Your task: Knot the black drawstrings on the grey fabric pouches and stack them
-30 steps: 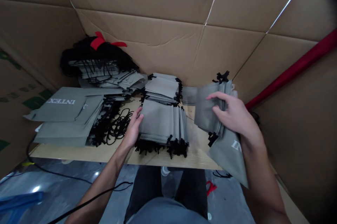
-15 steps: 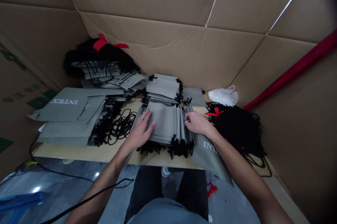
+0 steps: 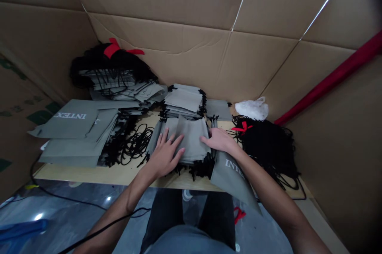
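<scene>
A stack of grey fabric pouches (image 3: 193,136) with black cord ends lies in the middle of the table. My left hand (image 3: 165,154) rests on the left part of this stack with its fingers spread. At the stack's right edge is my right hand (image 3: 220,139); its thumb stretches onto the top pouch and its other fingers are partly hidden. Several pouches stand on edge beneath that hand. A larger grey sheet-like bag with white lettering (image 3: 234,166) hangs over the table's front edge, under my right forearm.
Behind the stack sits another pile of pouches (image 3: 183,99). Large INTEX bags (image 3: 70,121) and loose black cord (image 3: 137,142) lie left. A black cord bundle (image 3: 265,146) with a red tie and a white plastic bag (image 3: 252,109) lie right. Cardboard walls (image 3: 167,35) enclose the table.
My left hand has moved right across the stack and its fingers have spread. My right thumb has come out onto the top pouch. The stack's pouches have shifted; the top one now lies flatter toward the right.
</scene>
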The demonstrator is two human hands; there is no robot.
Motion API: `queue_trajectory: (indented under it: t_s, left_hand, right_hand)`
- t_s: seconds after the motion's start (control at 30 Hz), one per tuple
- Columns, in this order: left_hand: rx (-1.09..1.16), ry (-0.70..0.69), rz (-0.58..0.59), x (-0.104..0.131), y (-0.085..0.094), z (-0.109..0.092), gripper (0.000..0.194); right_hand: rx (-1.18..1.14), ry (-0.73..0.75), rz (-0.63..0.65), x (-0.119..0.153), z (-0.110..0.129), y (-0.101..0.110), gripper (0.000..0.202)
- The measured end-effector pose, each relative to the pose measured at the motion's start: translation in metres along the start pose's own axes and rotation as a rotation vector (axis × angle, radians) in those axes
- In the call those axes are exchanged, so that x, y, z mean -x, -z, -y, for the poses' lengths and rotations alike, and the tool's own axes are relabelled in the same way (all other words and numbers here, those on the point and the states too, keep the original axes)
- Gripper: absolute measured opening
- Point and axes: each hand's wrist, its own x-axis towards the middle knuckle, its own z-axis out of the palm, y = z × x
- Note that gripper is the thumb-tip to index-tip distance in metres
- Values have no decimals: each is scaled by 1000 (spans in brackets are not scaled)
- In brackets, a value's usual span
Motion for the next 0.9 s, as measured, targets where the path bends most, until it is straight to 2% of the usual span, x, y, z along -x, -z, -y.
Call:
queue_trajectory:
  t_s: [0.13,0.3,0.43,0.53,0.7,0.9]
  left_hand:
    - [60,15,-89,3,-1,11,69]
    - [77,257,-306,-2,-1,57,51]
    - [81,382,-272,-8,0,93,43]
    - [100,439,-217,-11,0,108,44]
    - [136,481,-173,-21,-2,119,42]
    - [223,501,-246,-37,-10,125,44]
  right_hand:
    - [-27,18,31,-1,-7,2,38]
    - [-39,10,39,-1,-8,2,38]
    - [-39,-16,45,-2,-9,1,43]
    - [-36,-55,56,-5,-12,-2,50]
    - [-76,-68,131,-12,-20,-8,54]
    - [-200,-44,240,-26,-32,-15,50]
